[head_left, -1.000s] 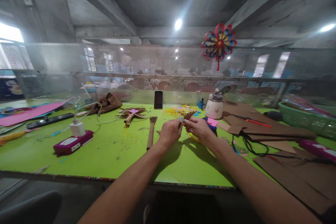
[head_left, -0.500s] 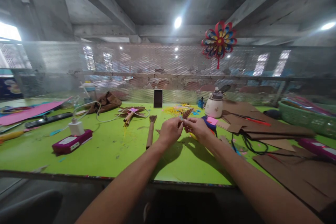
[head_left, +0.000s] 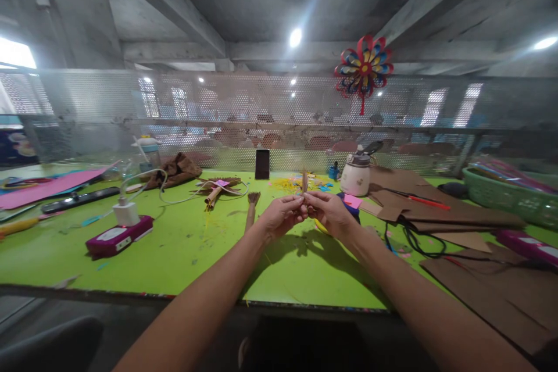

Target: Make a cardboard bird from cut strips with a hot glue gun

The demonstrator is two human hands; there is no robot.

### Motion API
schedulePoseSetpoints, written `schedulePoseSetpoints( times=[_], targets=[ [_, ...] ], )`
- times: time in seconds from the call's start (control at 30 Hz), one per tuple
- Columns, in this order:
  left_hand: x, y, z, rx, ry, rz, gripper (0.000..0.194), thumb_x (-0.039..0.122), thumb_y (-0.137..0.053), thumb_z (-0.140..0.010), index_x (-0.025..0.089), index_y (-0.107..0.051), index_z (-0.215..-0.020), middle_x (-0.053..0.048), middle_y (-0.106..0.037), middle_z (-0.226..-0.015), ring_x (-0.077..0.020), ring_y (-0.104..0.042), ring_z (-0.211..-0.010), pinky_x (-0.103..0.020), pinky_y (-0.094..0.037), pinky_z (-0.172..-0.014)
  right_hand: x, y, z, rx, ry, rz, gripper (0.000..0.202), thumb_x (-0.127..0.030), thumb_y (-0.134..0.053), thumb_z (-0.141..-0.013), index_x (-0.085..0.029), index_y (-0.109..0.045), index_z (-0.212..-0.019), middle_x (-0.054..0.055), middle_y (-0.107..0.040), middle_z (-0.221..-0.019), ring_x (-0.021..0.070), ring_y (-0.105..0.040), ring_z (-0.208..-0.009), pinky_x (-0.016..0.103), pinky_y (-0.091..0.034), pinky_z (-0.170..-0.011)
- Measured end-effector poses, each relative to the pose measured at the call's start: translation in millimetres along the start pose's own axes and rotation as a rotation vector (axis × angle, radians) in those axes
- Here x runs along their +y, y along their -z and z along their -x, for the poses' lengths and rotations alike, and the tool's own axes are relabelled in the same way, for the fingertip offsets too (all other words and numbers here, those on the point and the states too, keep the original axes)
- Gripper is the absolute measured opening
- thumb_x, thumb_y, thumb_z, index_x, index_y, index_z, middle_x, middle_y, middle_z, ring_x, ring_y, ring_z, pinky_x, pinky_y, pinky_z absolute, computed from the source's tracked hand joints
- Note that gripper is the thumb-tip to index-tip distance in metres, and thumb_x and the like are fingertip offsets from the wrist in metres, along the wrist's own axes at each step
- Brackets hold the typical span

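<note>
Above the green table, my left hand and my right hand meet fingertip to fingertip. Both pinch the base of a small folded brown paper piece, which points upward and is seen nearly edge-on. Its lower end is hidden by my fingers. Left of my hands lies a rolled brown paper stick with a fringed end, partly covered by my left forearm. Farther left rests a brown paper figure with a pink note on it. Beside my right hand are a pink slip and a dark blue item, mostly hidden.
A purple power strip with a white charger stands left. Upright at the back is a phone; yellow shreds lie near it. To the right are a white bottle, brown paper sheets, black cords and a green basket.
The brown paper piece has turned from a spread fan to a narrow edge-on view. My left hand has rolled open toward me, and its forearm covers more of the stick.
</note>
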State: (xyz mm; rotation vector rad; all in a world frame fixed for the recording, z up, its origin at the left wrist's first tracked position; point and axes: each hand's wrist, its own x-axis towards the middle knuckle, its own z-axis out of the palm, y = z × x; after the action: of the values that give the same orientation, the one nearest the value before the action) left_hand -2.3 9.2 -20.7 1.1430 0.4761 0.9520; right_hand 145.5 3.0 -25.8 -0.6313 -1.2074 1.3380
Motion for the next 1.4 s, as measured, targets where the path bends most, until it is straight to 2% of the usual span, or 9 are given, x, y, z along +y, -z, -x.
schedulePoseSetpoints(
  times=[0.23, 0.4, 0.57, 0.83, 1.2, 1.3, 1.4],
  targets=[
    [0.4, -0.3, 2.2, -0.116, -0.017, 0.052, 0.013, 0.022, -0.061, -0.076, 0.011, -0.059, -0.082, -0.002, -0.055, -0.067, -0.0076, -0.052, -0.061, -0.021, -0.038, -0.060, -3.9, -6.4, 3.0, -0.047, 0.041, 0.041, 0.030, -0.038, -0.073, -0.062, -0.012, -0.066, -0.076, 0.003, -0.061, -0.060, 0.0104, -0.053, -0.051, 0.025, -0.042, -0.052],
    [-0.2, 1.1, 2.8, -0.159, 0.003, 0.054, 0.014, 0.023, -0.061, -0.076, 0.011, -0.058, -0.082, -0.003, -0.055, -0.067, -0.0094, -0.054, -0.062, -0.022, -0.038, -0.061, -2.1, -3.5, 3.0, -0.062, 0.048, 0.091, 0.026, -0.036, -0.070, -0.067, -0.012, -0.065, -0.076, 0.003, -0.061, -0.059, 0.0102, -0.051, -0.049, 0.026, -0.042, -0.052],
    [-1.7, 1.7, 1.6, -0.136, -0.002, 0.024, 0.016, 0.023, -0.061, -0.075, 0.010, -0.059, -0.085, -0.003, -0.055, -0.067, -0.0090, -0.054, -0.060, -0.022, -0.037, -0.059, 0.3, 0.5, 1.3, -0.075, 0.054, 0.119, 0.026, -0.036, -0.069, -0.068, -0.011, -0.064, -0.074, 0.002, -0.060, -0.056, 0.0102, -0.051, -0.048, 0.026, -0.041, -0.052],
    [-0.4, -2.8, 4.2, -0.089, -0.016, -0.022, 0.015, 0.023, -0.062, -0.074, 0.009, -0.058, -0.078, -0.003, -0.055, -0.066, -0.0095, -0.054, -0.060, -0.023, -0.036, -0.058, 3.4, 3.3, -0.4, -0.056, 0.056, 0.158, 0.029, -0.039, -0.069, -0.067, -0.012, -0.066, -0.075, 0.002, -0.059, -0.056, 0.0110, -0.051, -0.049, 0.027, -0.040, -0.053],
    [-3.7, 1.2, 1.1, -0.060, -0.026, -0.034, 0.015, 0.024, -0.062, -0.074, 0.010, -0.057, -0.078, -0.003, -0.056, -0.064, -0.0089, -0.053, -0.057, -0.023, -0.037, -0.058, 2.6, 0.4, 0.4, -0.041, 0.037, 0.154, 0.031, -0.035, -0.073, -0.061, -0.012, -0.068, -0.081, 0.002, -0.060, -0.058, 0.0098, -0.049, -0.050, 0.025, -0.035, -0.051],
    [-4.3, 2.3, 0.3, -0.048, -0.023, -0.041, 0.015, 0.024, -0.062, -0.074, 0.010, -0.057, -0.078, -0.003, -0.057, -0.064, -0.0091, -0.054, -0.058, -0.022, -0.037, -0.058, 4.3, 1.5, -0.7, -0.034, 0.050, 0.181, 0.028, -0.036, -0.071, -0.063, -0.012, -0.067, -0.077, 0.001, -0.058, -0.056, 0.0093, -0.046, -0.049, 0.025, -0.033, -0.050],
    [-3.9, 3.2, -0.9, -0.013, 0.013, -0.078, 0.016, 0.025, -0.063, -0.073, 0.011, -0.057, -0.077, -0.003, -0.057, -0.063, -0.0089, -0.054, -0.057, -0.021, -0.038, -0.056, 5.7, 3.9, -2.6, 0.028, 0.059, 0.188, 0.028, -0.038, -0.073, -0.060, -0.012, -0.066, -0.070, 0.001, -0.057, -0.057, 0.0079, -0.042, -0.047, 0.024, -0.031, -0.047]
  ],
)
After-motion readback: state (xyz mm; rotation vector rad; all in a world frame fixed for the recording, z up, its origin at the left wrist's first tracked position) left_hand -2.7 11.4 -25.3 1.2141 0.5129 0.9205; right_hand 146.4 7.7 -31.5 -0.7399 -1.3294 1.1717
